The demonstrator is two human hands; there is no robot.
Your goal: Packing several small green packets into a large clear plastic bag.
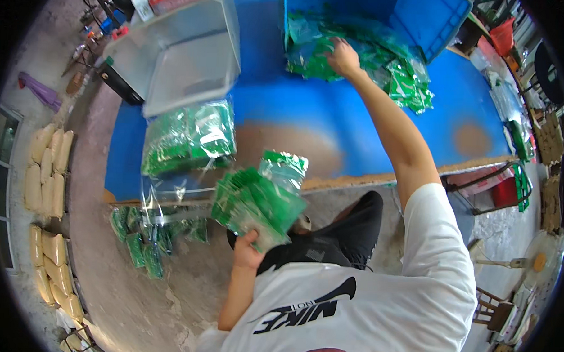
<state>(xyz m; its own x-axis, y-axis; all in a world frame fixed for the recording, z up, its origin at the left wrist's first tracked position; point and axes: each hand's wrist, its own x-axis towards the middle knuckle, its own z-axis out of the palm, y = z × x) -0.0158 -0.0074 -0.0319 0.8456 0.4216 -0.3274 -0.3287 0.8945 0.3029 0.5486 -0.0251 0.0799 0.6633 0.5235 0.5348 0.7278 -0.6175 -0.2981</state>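
Note:
My left hand (248,252) is closed on a fanned bunch of flat green-and-clear plastic packets (256,200), held over my lap near the table edge. My right hand (344,58) reaches far forward, on top of a loose pile of similar green packets (391,71). Its fingers look spread apart, with their tips partly lost among the packets. That pile spills from a blue plastic bin (424,23) lying with its mouth toward me. To the left, a large clear bag (190,132) filled with stacked green packets lies on the table.
Behind the clear bag, an empty translucent plastic tub (192,67) lies tipped on the worn blue tabletop (260,94). Several green bundles (146,249) are below the table's left edge. Tan sacks (49,168) are stacked along the left; a fan (537,259) stands at right.

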